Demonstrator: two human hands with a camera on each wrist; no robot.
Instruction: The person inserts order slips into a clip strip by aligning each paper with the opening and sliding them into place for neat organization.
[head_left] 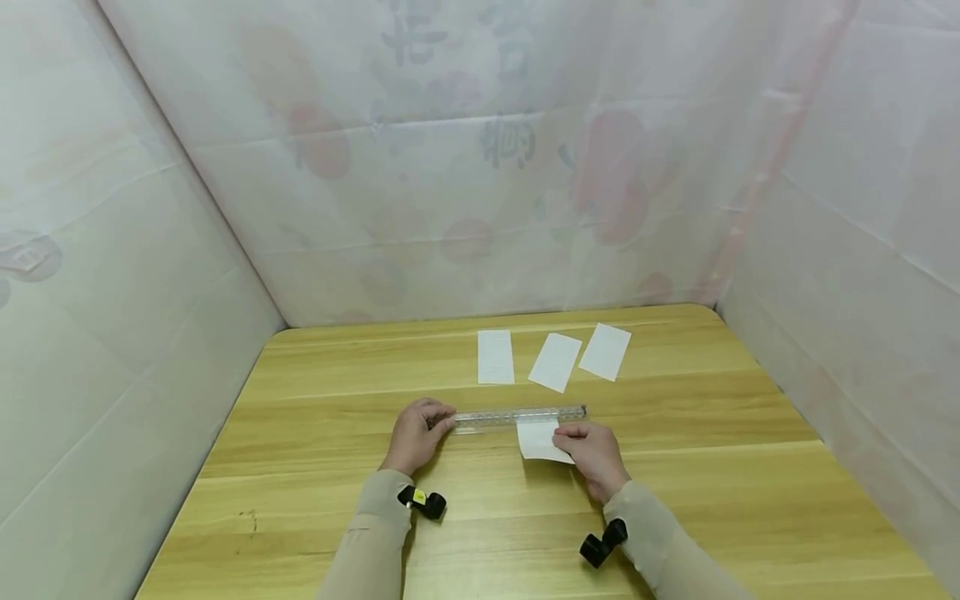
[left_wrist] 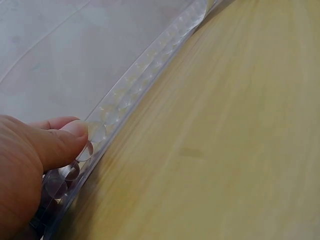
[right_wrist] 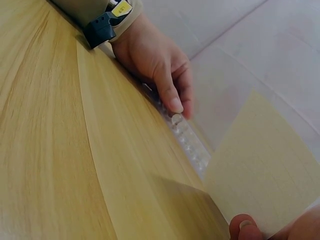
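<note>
A long clear plastic strip [head_left: 491, 418] with a row of clear round bumps [left_wrist: 98, 132] lies across the wooden table. Its left end is pinched between thumb and fingers of my left hand [head_left: 416, 435]; in the left wrist view that hand [left_wrist: 30, 160] grips it from the side. My right hand [head_left: 594, 454] pinches the lower right corner of a white card [head_left: 538, 440]. The card's upper edge meets the strip near its right end, and its lower part is raised off the table. In the right wrist view the card [right_wrist: 262, 165] hides part of the strip.
Three more white cards, a left one [head_left: 496, 357], a middle one [head_left: 555, 362] and a right one [head_left: 605, 352], lie farther back on the table [head_left: 315, 392]. Pale fabric walls [head_left: 465, 208] stand behind and at both sides.
</note>
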